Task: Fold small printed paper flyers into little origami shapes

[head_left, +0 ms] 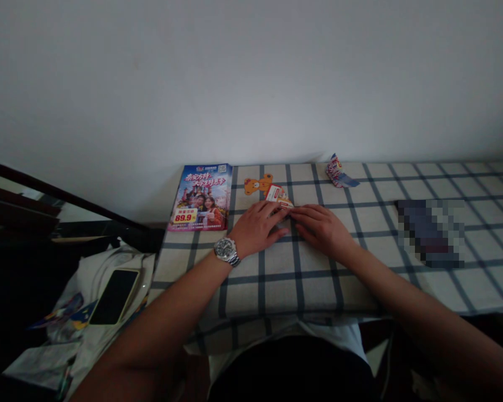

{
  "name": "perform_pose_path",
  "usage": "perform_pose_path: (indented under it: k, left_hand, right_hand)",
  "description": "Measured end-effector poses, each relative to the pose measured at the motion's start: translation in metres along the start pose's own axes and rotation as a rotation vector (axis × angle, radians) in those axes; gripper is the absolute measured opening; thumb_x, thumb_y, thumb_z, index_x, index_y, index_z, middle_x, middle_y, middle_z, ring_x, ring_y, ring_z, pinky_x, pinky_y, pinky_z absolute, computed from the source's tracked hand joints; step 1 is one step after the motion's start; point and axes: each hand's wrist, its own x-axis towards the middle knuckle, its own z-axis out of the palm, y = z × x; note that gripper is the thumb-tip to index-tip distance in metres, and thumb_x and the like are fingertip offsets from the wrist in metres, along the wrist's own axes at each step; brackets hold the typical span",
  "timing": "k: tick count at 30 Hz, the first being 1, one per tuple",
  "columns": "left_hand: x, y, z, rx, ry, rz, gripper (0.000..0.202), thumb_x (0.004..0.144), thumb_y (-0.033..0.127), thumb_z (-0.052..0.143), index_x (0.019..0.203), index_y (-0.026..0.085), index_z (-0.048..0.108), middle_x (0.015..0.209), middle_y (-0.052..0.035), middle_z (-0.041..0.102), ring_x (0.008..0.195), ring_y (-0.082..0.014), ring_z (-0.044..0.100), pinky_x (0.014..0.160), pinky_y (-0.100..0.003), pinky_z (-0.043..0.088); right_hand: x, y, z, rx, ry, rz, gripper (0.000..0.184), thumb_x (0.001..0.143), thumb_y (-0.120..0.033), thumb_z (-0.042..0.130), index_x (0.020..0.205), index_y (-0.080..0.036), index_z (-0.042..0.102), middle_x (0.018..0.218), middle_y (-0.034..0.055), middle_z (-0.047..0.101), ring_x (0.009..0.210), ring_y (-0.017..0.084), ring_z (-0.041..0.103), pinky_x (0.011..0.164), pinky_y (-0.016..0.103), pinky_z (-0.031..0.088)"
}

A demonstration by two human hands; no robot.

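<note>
A small red, white and yellow printed paper (275, 194) lies on the checked tablecloth (251, 273), partly covered by my fingers. Across its near edge stretch the fingers of my left hand (257, 228), nearly flat, with the thumb held apart on the cloth. My right hand (323, 228) comes in from the other side, its fingers bunched together and their tips at the paper's right end. What lies under the fingertips is hidden. Just behind the paper is an orange bear-shaped cutout (257, 184). A silver watch (226, 250) is on my left wrist.
A colourful brochure (201, 198) lies at the table's left end. Toward the back right sits a crumpled printed wrapper (339, 174); farther right is a dark pixelated item (427, 231). Left of and below the table, a phone (114, 297) rests on white bags (96, 262). A wall (251, 84) stands behind.
</note>
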Motion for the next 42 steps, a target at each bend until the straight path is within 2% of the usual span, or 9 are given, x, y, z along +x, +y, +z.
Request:
perform_pose_path:
  k: [6, 11, 17, 21, 28, 36, 42]
  left_hand:
    - [0.001, -0.005, -0.004, -0.042, 0.020, 0.016, 0.040, 0.107, 0.045, 0.051, 0.133, 0.018, 0.066, 0.138, -0.0101, 0.065, 0.128, -0.0267, 0.058, 0.114, -0.047, 0.048]
    - [0.002, -0.008, -0.004, -0.112, -0.016, 0.093, 0.038, 0.109, 0.039, 0.048, 0.139, 0.020, 0.062, 0.149, -0.0089, 0.060, 0.141, -0.0227, 0.053, 0.123, -0.047, 0.041]
    - [0.000, -0.001, -0.001, -0.044, -0.039, 0.046, 0.043, 0.108, 0.043, 0.050, 0.144, 0.022, 0.061, 0.151, -0.0087, 0.058, 0.137, -0.0268, 0.055, 0.123, -0.050, 0.040]
    - [-0.001, 0.005, -0.002, 0.010, -0.071, 0.049, 0.049, 0.108, 0.046, 0.049, 0.150, 0.021, 0.056, 0.155, -0.0098, 0.055, 0.134, -0.0304, 0.054, 0.116, -0.051, 0.045]
    - [0.002, 0.011, 0.000, -0.033, -0.064, 0.069, 0.049, 0.108, 0.047, 0.048, 0.148, 0.019, 0.057, 0.152, -0.0104, 0.058, 0.134, -0.0287, 0.055, 0.121, -0.052, 0.039]
    - [0.003, 0.010, -0.001, -0.076, -0.050, 0.089, 0.047, 0.107, 0.045, 0.051, 0.145, 0.017, 0.058, 0.149, -0.0123, 0.060, 0.141, -0.0294, 0.052, 0.125, -0.053, 0.038]
    - [0.005, 0.011, 0.001, -0.134, -0.057, 0.082, 0.046, 0.107, 0.042, 0.053, 0.144, 0.016, 0.057, 0.147, -0.0131, 0.060, 0.142, -0.0297, 0.052, 0.120, -0.050, 0.047]
  right_hand:
    - [0.000, 0.005, 0.000, -0.065, -0.032, -0.016, 0.036, 0.101, -0.024, 0.061, 0.136, -0.024, 0.068, 0.137, 0.0102, 0.072, 0.127, 0.032, 0.066, 0.108, 0.056, 0.055]
    - [0.004, 0.017, -0.004, 0.002, -0.063, -0.054, 0.034, 0.100, -0.025, 0.062, 0.133, -0.026, 0.069, 0.133, 0.0087, 0.074, 0.132, 0.030, 0.063, 0.110, 0.055, 0.054]
    - [0.007, 0.027, -0.008, -0.019, -0.043, -0.035, 0.030, 0.100, -0.025, 0.061, 0.127, -0.027, 0.072, 0.136, 0.0093, 0.071, 0.133, 0.031, 0.063, 0.109, 0.055, 0.054]
    - [0.009, 0.030, -0.011, -0.049, -0.028, -0.015, 0.028, 0.100, -0.025, 0.061, 0.125, -0.026, 0.074, 0.135, 0.0118, 0.069, 0.128, 0.031, 0.064, 0.108, 0.054, 0.054]
    - [0.015, 0.035, -0.011, -0.050, -0.016, 0.036, 0.027, 0.100, -0.024, 0.061, 0.123, -0.024, 0.074, 0.131, 0.0134, 0.069, 0.121, 0.031, 0.065, 0.105, 0.053, 0.054]
    - [0.033, 0.041, -0.006, -0.027, 0.055, 0.156, 0.008, 0.096, -0.024, 0.067, 0.100, -0.021, 0.073, 0.104, 0.0089, 0.073, 0.099, 0.028, 0.068, 0.092, 0.043, 0.053]
    - [0.046, 0.045, -0.005, -0.062, 0.034, 0.206, 0.006, 0.095, -0.024, 0.067, 0.094, -0.021, 0.072, 0.099, 0.0080, 0.071, 0.094, 0.026, 0.066, 0.088, 0.039, 0.049]
